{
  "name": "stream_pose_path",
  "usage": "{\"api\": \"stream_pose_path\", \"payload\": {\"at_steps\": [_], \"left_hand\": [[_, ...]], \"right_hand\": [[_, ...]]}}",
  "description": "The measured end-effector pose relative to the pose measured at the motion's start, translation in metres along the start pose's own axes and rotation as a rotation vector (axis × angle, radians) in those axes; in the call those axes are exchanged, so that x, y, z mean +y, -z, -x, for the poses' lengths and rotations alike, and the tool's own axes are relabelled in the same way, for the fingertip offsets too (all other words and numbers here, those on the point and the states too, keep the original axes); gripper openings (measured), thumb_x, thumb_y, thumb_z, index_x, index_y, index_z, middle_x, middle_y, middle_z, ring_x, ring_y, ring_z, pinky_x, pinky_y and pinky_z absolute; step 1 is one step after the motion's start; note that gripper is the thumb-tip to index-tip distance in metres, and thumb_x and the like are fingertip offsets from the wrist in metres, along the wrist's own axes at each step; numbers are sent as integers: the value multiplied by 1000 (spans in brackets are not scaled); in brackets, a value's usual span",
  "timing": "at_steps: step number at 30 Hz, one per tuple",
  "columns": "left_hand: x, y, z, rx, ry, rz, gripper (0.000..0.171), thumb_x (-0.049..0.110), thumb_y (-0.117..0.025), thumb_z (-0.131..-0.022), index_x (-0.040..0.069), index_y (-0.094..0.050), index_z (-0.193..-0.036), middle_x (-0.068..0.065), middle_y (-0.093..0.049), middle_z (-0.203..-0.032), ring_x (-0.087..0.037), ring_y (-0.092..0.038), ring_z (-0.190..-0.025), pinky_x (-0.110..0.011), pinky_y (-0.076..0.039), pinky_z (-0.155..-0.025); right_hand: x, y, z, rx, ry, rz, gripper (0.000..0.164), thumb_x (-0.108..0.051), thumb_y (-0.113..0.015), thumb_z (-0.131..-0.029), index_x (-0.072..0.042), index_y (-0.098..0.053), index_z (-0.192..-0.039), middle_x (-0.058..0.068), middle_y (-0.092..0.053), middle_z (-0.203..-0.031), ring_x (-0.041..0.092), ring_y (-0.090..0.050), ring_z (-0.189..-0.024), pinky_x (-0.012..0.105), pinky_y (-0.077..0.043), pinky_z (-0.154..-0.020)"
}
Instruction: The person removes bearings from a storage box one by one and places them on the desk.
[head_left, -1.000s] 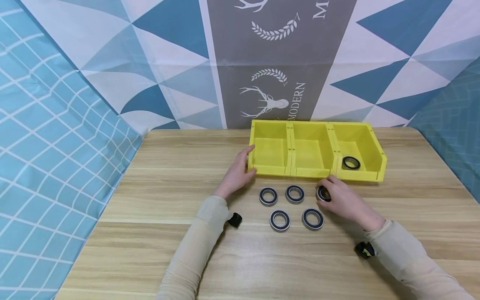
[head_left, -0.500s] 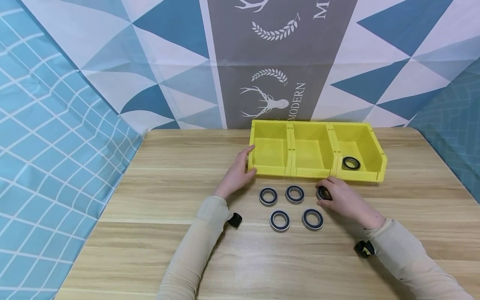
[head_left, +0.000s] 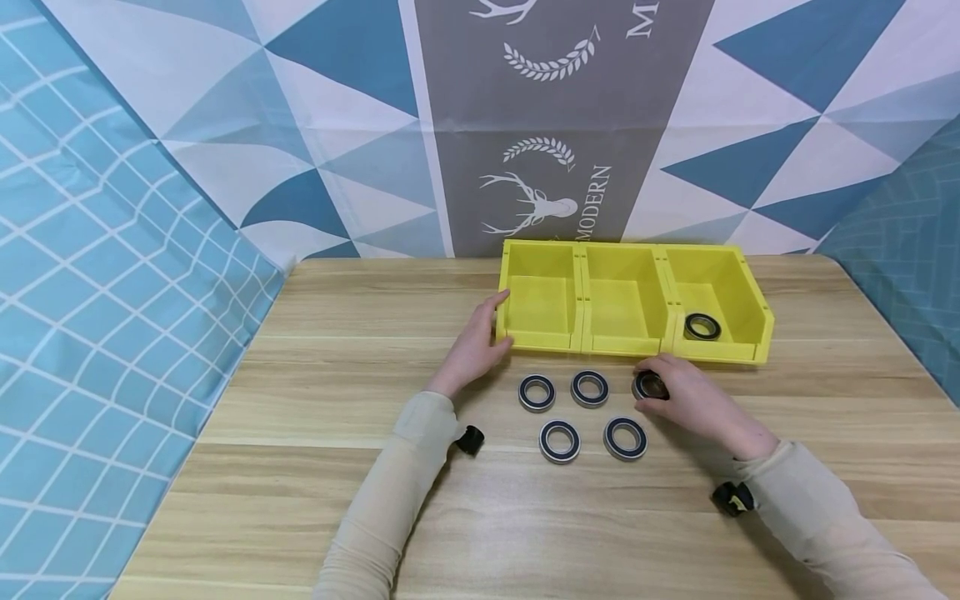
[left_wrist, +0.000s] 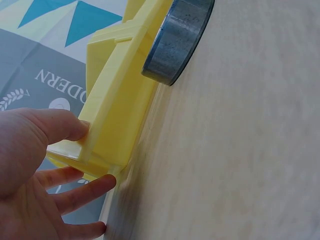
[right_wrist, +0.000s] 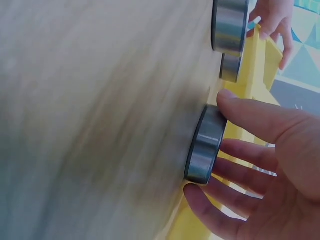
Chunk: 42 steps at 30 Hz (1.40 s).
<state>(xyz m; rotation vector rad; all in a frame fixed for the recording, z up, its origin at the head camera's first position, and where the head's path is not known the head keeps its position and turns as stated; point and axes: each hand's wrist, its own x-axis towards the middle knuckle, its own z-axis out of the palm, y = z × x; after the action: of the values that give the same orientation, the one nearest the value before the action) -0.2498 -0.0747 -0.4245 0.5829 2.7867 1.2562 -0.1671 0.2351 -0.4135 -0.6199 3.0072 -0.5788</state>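
A yellow storage bin (head_left: 547, 340) with three compartments stands at the back of the table. My left hand (head_left: 474, 342) holds its left end, and in the left wrist view the thumb (left_wrist: 70, 125) lies on the front lip while fingers reach round the side. My right hand (head_left: 693, 398) grips a ball bearing (head_left: 643, 385) just in front of the bin. In the right wrist view, the thumb (right_wrist: 250, 112) is at one edge of this bearing (right_wrist: 206, 145) and the fingers curl along its rim. Part of the bearing is hidden by the hand in the head view.
Several loose bearings lie flat left of my right hand, among them a front one (head_left: 559, 442) and a back one (head_left: 589, 389). Another bearing (head_left: 702, 326) rests in the right compartment. A patterned cloth (head_left: 555, 108) hangs behind the wooden table (head_left: 337, 333).
My right hand has shifted very slightly to the right, and a little more of the bearing it grips shows. The left hand, the bin and the other bearings stay put.
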Motion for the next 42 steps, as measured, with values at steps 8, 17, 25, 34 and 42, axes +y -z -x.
{"api": "stream_pose_path", "payload": {"at_steps": [8, 17, 25, 34, 42], "left_hand": [[-1, 0, 0, 2, 6, 5, 74, 12, -60, -85, 22, -18, -145, -10, -26, -145, -22, -35, -128, -36, -29, -108], [0, 0, -2, -3, 6, 2, 75, 12, -60, -85, 22, -16, -145, -9, -26, -146, -20, -40, -122, -35, -31, -106], [1, 0, -1, 2, 4, 0, 74, 12, -60, -85, 21, -17, -145, -9, -26, -146, -22, -35, -128, -36, -29, -107], [-1, -1, 0, 3, 2, 9, 74, 12, -60, -85, 21, -17, -145, -9, -25, -146, -22, -33, -130, -35, -27, -108], [-1, -1, 0, 3, 8, 4, 74, 12, -60, -85, 22, -17, -145, -9, -27, -146, -23, -37, -127, -35, -31, -106]], "right_hand": [[2, 8, 2, 56, -7, -4, 38, -18, -71, -76, 1, -59, -107, 15, -60, -102, 32, -57, -95, 49, -46, -84], [22, 37, 2, 105, -84, -9, 17, -2, -63, -77, 4, -60, -92, 16, -63, -84, 27, -58, -75, 43, -51, -66], [47, 54, 0, 185, -167, 27, 12, -4, -58, -81, 4, -60, -89, 19, -61, -82, 29, -57, -73, 44, -48, -63], [61, 55, -12, 182, -242, -17, 24, -7, -53, -86, 10, -56, -102, 31, -55, -101, 43, -51, -92, 55, -43, -74], [69, 52, -25, 91, -262, 19, 33, -10, -51, -88, 12, -51, -113, 35, -48, -111, 48, -44, -100, 61, -38, -83]]}}
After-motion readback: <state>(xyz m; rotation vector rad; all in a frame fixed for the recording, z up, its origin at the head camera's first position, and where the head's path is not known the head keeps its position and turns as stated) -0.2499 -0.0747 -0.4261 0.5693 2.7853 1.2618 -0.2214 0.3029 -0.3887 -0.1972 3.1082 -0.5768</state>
